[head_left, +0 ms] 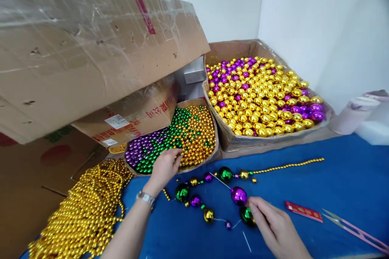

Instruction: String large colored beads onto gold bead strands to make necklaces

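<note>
My left hand [165,166], with a watch on its wrist, is at the near edge of a box of small purple, green and gold beads [197,141]. Its fingers are pinched together over the gold ones; whatever is in them is hidden. My right hand [272,222] grips a bead garland between finger and thumb, by a large purple bead [239,196] and a large green bead [247,215]. White cord sticks out from the purple bead. The rest of the garland, with green, gold and purple beads [195,200], curves across the blue table.
A larger box [237,143] of big gold and purple beads stands at the back right. Gold bead chains [88,210] lie heaped at left under cardboard flaps [91,56]. Pink-handled scissors [352,228] and a red packet [304,211] lie at right, a pink cup [352,115] behind.
</note>
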A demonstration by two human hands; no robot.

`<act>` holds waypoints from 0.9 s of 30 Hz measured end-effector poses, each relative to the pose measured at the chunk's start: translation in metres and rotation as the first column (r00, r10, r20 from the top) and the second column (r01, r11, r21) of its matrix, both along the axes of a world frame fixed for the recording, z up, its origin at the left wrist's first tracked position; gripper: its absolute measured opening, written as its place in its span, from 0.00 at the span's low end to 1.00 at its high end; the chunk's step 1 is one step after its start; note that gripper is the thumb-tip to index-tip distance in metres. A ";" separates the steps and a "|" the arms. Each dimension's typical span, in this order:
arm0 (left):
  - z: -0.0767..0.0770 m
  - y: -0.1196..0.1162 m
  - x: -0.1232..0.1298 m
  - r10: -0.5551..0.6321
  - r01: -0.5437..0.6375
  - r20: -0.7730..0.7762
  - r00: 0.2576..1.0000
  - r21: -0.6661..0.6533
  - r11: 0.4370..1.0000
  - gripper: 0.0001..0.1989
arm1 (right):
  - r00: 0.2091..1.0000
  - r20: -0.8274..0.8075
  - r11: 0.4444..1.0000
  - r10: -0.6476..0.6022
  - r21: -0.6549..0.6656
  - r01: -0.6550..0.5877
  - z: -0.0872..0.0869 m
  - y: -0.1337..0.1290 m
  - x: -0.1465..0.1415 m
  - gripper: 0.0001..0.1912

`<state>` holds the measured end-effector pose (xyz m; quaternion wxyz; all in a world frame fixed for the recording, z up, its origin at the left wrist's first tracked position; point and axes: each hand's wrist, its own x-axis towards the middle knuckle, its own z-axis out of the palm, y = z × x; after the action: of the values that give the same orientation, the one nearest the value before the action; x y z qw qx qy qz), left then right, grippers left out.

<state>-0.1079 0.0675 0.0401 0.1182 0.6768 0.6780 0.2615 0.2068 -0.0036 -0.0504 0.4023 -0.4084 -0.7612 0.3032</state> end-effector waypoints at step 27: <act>-0.012 -0.032 0.084 0.137 0.310 0.987 0.087 -0.157 0.938 0.07 | 0.998 -0.018 0.998 -0.057 -0.002 0.057 0.015 -0.002 -0.006 0.12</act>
<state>-0.0243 0.0353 0.0283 0.6691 0.3315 0.4102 0.5236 0.2012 -0.0053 -0.0358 0.4172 -0.4274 -0.7454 0.2959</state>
